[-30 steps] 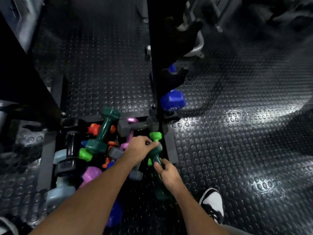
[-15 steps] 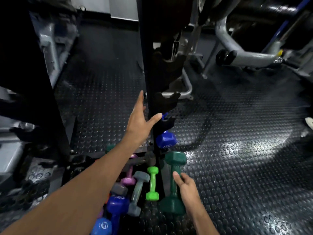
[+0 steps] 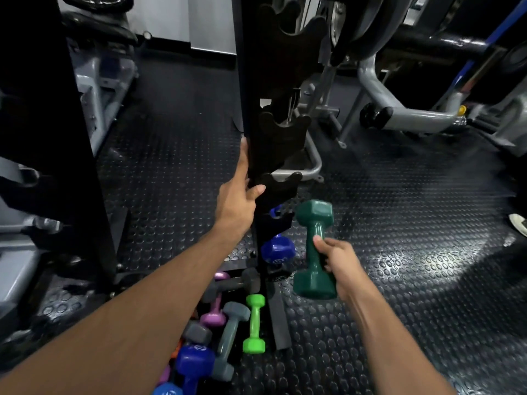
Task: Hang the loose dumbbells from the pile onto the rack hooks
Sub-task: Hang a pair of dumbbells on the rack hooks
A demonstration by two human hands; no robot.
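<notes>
The person's left hand [image 3: 238, 202] gripped the rack's black upright [image 3: 251, 115], thumb hooked round its front. The right hand [image 3: 338, 259] had its fingers curled round the handle of a dark green dumbbell [image 3: 313, 249], held upright in the air just right of the empty hook [image 3: 281, 182]. Carried that steeply, it might have caught the cradle's edge and dropped onto the pile [image 3: 225, 323] below.

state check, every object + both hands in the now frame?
left hand: grips rack post
right hand: holds dark green dumbbell by its handle
dark green dumbbell: lifted, upright, not yet hung
rack post: upright
hook beside left thumb: bare
blue dumbbell on rack: hung low
bright green dumbbell: lying on floor
grey dumbbell: lying in pile
purple dumbbell: lying in pile
</notes>
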